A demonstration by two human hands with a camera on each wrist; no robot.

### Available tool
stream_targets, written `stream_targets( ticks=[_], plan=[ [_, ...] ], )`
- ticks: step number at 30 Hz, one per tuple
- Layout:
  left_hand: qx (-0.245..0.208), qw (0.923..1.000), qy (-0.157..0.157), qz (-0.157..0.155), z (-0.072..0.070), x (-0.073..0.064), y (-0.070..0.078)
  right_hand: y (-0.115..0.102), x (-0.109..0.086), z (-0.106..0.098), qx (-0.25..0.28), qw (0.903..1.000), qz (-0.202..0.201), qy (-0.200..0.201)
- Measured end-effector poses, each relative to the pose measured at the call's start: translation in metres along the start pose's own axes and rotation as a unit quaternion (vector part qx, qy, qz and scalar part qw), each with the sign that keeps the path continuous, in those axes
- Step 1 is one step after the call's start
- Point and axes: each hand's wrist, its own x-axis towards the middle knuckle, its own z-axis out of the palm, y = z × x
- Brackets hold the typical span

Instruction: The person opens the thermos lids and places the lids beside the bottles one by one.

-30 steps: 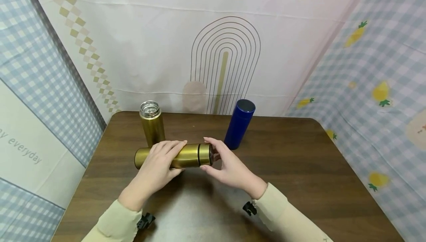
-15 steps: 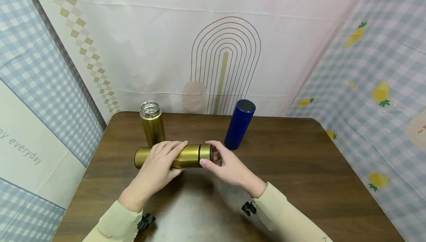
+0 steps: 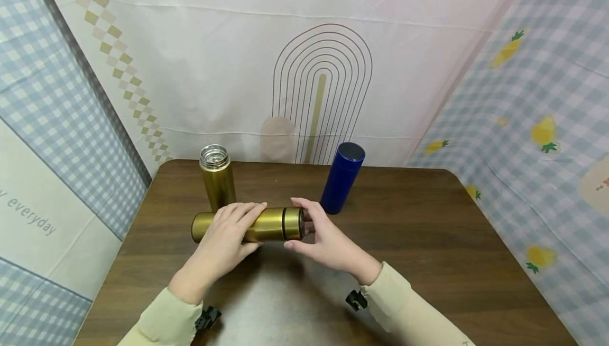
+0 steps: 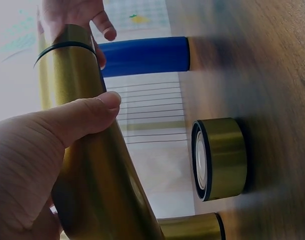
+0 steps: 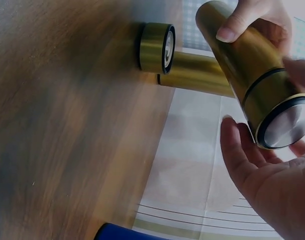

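A gold thermos flask (image 3: 266, 225) lies level above the table, its lidded end to the right. My left hand (image 3: 227, 234) grips it round the middle, with the thumb (image 4: 90, 112) along its side. My right hand (image 3: 325, 237) is at the other end, thumb and fingers on either side of the gold lid (image 5: 272, 107); in the right wrist view some fingertips stand slightly off the rim. Behind the flask stands a second gold thermos (image 3: 219, 182), uncapped, its steel mouth showing. A loose gold lid (image 4: 227, 157) rests on the table, hidden from the head view.
A blue thermos (image 3: 342, 177) stands capped at the back, right of the hands. The brown wooden table (image 3: 428, 240) ends at a patterned cloth backdrop (image 3: 228, 61), with checked cloth on both sides.
The right thumb moved up over the lid's face side, then back down to its lower edge, and the fingers spread again. The left hand and the flask have hardly moved.
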Motion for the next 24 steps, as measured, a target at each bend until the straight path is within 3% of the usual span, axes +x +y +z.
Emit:
stream_targets(
  ticks=[7,14,18,24],
  plan=[
    [-0.002,1.0000,0.001,0.006,-0.0006,0.0011,0.0022,-0.0023,0.0013,-0.0002,0.000,0.9972,0.065,0.037],
    [0.003,1.0000,-0.001,0.005,-0.0004,0.0013,0.0023,-0.0013,0.0005,-0.0001,-0.003,0.9962,0.079,0.037],
    [0.002,1.0000,-0.001,0.003,0.0005,0.0011,0.0019,0.0006,0.0004,-0.0005,0.009,0.9978,0.062,0.023],
    [0.006,1.0000,-0.004,-0.003,0.0001,0.0007,0.0011,0.0017,0.0010,0.0005,-0.001,0.9998,-0.003,0.019]
  ],
)
